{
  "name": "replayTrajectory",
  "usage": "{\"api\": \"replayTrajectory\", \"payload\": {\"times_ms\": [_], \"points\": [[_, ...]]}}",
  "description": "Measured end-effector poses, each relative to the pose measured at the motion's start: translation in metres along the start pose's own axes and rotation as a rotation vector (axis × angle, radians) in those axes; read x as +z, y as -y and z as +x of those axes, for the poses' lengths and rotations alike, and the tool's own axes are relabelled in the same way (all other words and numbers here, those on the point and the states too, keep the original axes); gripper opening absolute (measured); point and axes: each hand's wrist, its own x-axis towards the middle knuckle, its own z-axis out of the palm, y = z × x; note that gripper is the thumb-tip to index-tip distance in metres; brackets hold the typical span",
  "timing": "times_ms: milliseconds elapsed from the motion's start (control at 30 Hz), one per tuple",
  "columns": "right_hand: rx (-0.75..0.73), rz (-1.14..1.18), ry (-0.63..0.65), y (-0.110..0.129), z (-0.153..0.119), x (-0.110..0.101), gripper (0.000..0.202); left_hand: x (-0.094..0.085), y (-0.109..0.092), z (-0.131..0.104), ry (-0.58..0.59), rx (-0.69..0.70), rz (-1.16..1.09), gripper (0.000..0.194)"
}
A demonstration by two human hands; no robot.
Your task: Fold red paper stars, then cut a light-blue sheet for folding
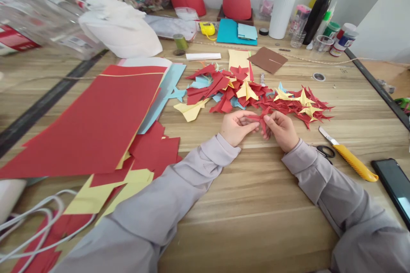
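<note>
Just in front of the heap (235,104) of folded paper, near the middle of the table (250,222), both hands support one red piece (262,123).

Left hand (236,128): thumb and index finger are nearly closed, pinching the left side of the piece. Right hand (283,131): thumb lies on the near face with the fingers curled behind, gripping the right side; the gap is about the paper's thickness. Some fingertips are hidden; their exact contact cannot be told. The opposed pinch probably steadies the thin paper and controls its folds.

Forearms enter from the lower left and lower right and converge at the piece, palms facing inward. The sleeves (209,158) end at the wrists, leaving the fingers uncovered. Whether the forearms rest on the table cannot be told.

Large sheets (96,123) and smaller cut papers (155,149) lie at the left, likely so that stock is within left-hand reach. The cutter (355,162), blade pointing away from the person, and the scissors (326,152) lie beside the right forearm, presumably for ready access outside the work area.
</note>
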Motion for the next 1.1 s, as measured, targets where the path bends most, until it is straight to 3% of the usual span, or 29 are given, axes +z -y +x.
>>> {"api": "replayTrajectory", "payload": {"times_ms": [300,633,1100], "points": [[0.048,-0.015,0.04,-0.0002,-0.0004,0.0005,0.044,-0.0036,-0.0006,0.0015,0.008,0.026,0.004,0.032],[0.1,-0.11,0.222,0.0027,0.001,-0.0031,0.045,-0.0067,0.0009,0.0047,0.025,0.046,-0.042,0.026],[0.126,-0.071,0.238,0.007,-0.0013,-0.005,0.044,-0.0033,-0.006,0.0007,0.032,-0.043,-0.098,0.024]]}}
